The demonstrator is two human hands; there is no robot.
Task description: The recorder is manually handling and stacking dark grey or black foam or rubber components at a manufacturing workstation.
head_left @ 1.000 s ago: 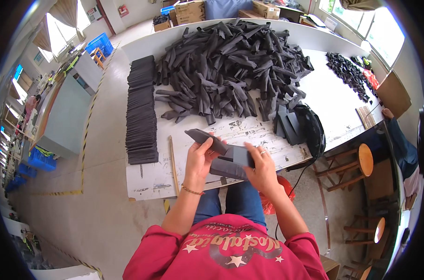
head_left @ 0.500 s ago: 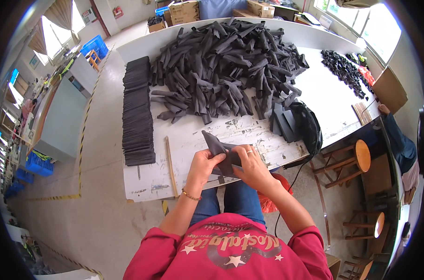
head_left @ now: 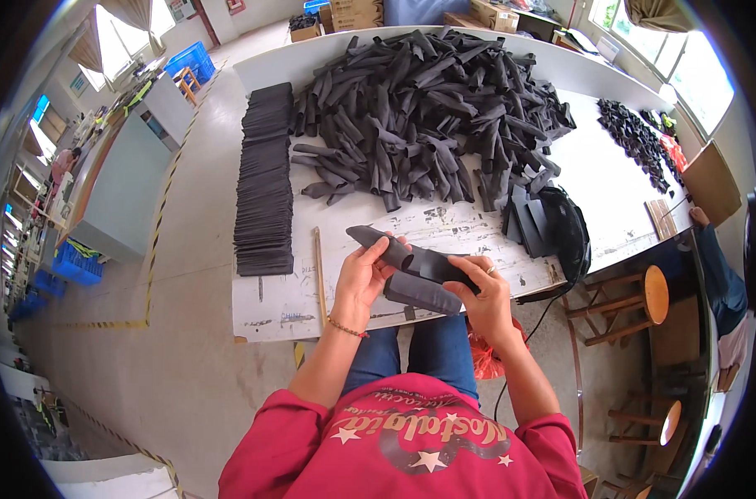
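Observation:
Between my hands, over the table's near edge, is a dark grey tube-like fabric piece [head_left: 428, 264], held nearly level with its pointed end to the left. My left hand [head_left: 364, 279] has its thumb on top and its fingers around the pointed end. My right hand [head_left: 486, 298] pinches the other end between thumb and fingers. Just under it shows a flat dark fabric part [head_left: 422, 293]; whether it joins the held piece I cannot tell. Beyond my hands lies a large heap of similar dark rolled pieces [head_left: 428, 116].
A long neat stack of flat dark pieces [head_left: 264, 191] runs along the table's left side. Nearer lies a thin wooden stick [head_left: 321, 279]. To the right are flat dark panels [head_left: 530, 223] by a black bag [head_left: 568, 241]. Wooden stools [head_left: 654, 295] stand right of the table.
The fabric piece has turned from folded and upright to stretched out nearly level. My right hand has moved right and slightly down, apart from my left. The view has shifted slightly.

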